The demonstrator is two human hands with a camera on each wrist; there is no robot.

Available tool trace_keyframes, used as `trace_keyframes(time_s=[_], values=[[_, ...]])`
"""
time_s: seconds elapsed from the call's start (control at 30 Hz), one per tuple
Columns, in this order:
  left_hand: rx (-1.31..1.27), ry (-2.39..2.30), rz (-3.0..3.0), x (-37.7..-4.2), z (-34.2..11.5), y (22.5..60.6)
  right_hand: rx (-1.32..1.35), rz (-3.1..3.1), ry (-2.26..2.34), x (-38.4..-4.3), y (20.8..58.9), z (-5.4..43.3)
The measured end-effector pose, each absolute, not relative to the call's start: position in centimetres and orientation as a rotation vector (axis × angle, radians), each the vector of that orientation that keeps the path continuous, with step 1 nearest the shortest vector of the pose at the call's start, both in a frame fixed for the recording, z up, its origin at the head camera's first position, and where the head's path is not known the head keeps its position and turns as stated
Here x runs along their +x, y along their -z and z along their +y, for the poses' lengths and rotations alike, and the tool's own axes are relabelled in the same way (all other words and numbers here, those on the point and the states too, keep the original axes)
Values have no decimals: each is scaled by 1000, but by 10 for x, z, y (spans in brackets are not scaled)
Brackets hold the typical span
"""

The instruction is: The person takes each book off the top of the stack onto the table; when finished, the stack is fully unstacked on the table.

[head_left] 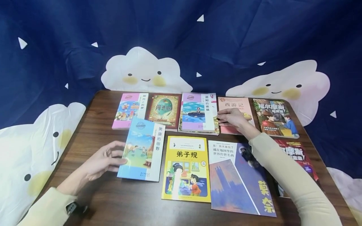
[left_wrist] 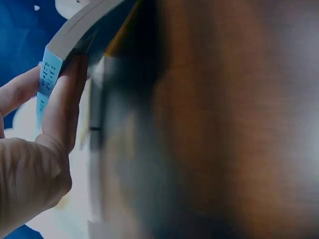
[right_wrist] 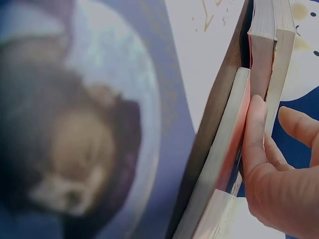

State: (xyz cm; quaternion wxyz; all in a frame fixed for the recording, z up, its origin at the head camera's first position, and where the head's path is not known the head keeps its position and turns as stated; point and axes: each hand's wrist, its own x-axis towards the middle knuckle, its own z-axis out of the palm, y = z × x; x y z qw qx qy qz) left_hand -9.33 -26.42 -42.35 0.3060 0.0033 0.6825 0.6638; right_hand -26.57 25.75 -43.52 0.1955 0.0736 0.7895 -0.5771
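Observation:
My left hand (head_left: 99, 161) pinches a light-blue paperback book (head_left: 141, 153) by its left edge. The left wrist view has the thumb and fingers on either side of its blue spine (left_wrist: 48, 77), and the book is raised and tilted. At the back row, my right hand (head_left: 233, 121) reaches over the pink book (head_left: 223, 103), fingers extended against the right side of a stack topped by a blue-whale book (head_left: 193, 116). In the right wrist view, a fingertip of the right hand (right_wrist: 271, 174) meets the page edges of the stacked books (right_wrist: 261, 64).
On the brown table (head_left: 96, 125), the back row also holds a pink-and-white book (head_left: 128, 110), a green-and-brown book (head_left: 164, 111) and a detective book (head_left: 275, 117). Nearer lie a yellow book (head_left: 186, 168), a large purple book (head_left: 240, 185) and a red book (head_left: 299, 157), partly behind the right sleeve.

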Motion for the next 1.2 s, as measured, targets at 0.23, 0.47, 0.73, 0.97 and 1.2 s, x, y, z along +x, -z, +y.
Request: trace_keyframes(time_s=[0.23, 0.47, 0.73, 0.97, 1.2], values=[[-8, -1753, 1735, -72, -276, 445, 218, 2213, 1602, -266, 434, 256], [-49, -1567, 1958, -74, -268, 450, 230, 2204, 1597, -266, 435, 256], [-27, -1424, 2256, -100, -254, 427, 222, 2209, 1603, -268, 435, 257], [-6, -1586, 2198, -152, -209, 421, 208, 2220, 1596, -268, 436, 258], [-27, -1697, 2094, -202, -152, 422, 207, 2200, 1611, -268, 436, 257]])
